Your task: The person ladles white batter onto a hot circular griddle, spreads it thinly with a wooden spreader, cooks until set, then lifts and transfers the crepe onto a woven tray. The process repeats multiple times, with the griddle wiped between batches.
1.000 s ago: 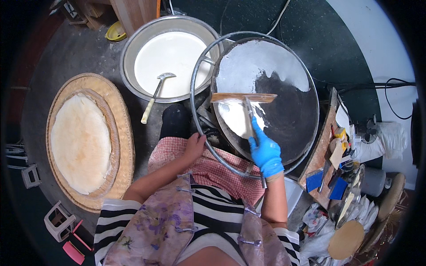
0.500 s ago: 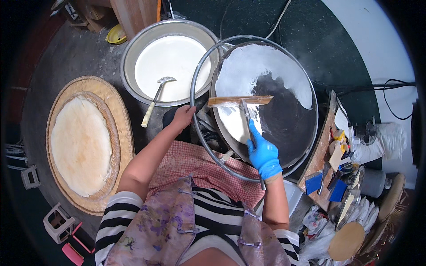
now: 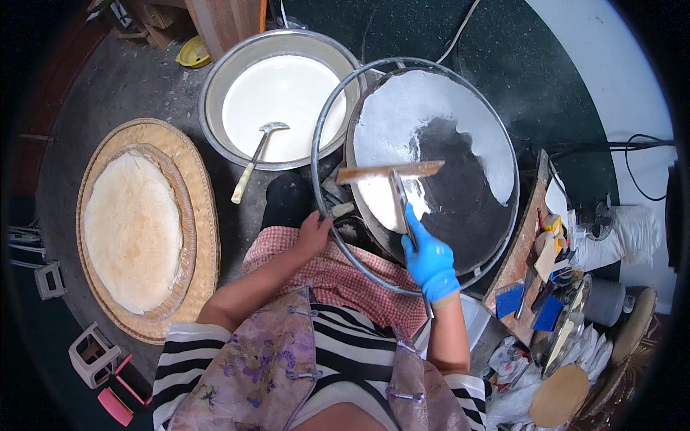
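My right hand, in a blue glove, is closed on the metal handle of a spreader, whose wooden blade crosses wet white batter on the round black griddle. Pale batter also coats its top and right side in a ragged band. My bare left hand grips the tubular metal ring around the griddle at its lower left. A steel basin of white liquid stands behind, a ladle with a cream handle resting in it.
A woven tray with pale flat rounds lies at left, near plastic stools. At right, a board holds scrapers and small tools beside plastic bags. Cables run behind; a yellow bowl sits by wooden furniture.
My left hand rose along the ring, then slid back down. The pale band now reaches farther down the griddle's right side. The spreader shifted slightly downward.
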### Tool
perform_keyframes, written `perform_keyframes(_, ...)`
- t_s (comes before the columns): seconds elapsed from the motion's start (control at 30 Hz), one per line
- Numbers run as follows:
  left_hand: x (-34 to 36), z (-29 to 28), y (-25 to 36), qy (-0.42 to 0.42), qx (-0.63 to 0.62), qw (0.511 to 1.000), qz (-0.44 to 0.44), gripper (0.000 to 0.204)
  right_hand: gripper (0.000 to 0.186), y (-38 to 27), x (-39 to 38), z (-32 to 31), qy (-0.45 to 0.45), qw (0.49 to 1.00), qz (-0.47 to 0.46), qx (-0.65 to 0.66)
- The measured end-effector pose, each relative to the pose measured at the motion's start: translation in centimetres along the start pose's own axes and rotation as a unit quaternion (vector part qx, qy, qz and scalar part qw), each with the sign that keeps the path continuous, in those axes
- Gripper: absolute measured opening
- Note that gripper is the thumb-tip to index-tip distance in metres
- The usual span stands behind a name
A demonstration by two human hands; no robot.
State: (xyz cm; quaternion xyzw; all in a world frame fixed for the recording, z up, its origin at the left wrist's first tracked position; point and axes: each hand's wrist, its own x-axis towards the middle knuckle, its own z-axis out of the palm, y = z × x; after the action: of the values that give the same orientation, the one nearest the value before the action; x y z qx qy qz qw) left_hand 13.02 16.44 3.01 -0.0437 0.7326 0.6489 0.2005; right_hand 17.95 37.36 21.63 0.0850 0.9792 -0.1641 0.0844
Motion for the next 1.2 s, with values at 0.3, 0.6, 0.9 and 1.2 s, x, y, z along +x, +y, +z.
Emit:
perform_keyframes(0.3, 8.9, -4.5, 1.9, -0.078, -0.034, 0.993, -0.082, 0.024, 0.06, 2.8, -2.3, -3.0, -0.014, 0.997, 0.064, 0.03)
perform_keyframes(0.6, 5.6, -4.5, 1.2, -0.108, -0.091, 0.982, -0.124, 0.029, 0.063, 1.7, -3.4, -2.3, -0.025, 0.998, 0.057, -0.032)
perform_keyframes(0.9, -0.2, 0.9, -0.3, 0.009, -0.053, 0.997, -0.061, 0.025, 0.058, 0.2, 1.3, 0.1, -0.006, 1.0, -0.005, -0.02)
perform_keyframes(1.2, 9.2, -4.2, 2.2, -0.076, -0.032, 0.991, -0.101, 0.023, 0.064, 2.4, -2.5, -3.5, -0.021, 0.998, 0.053, 0.017)
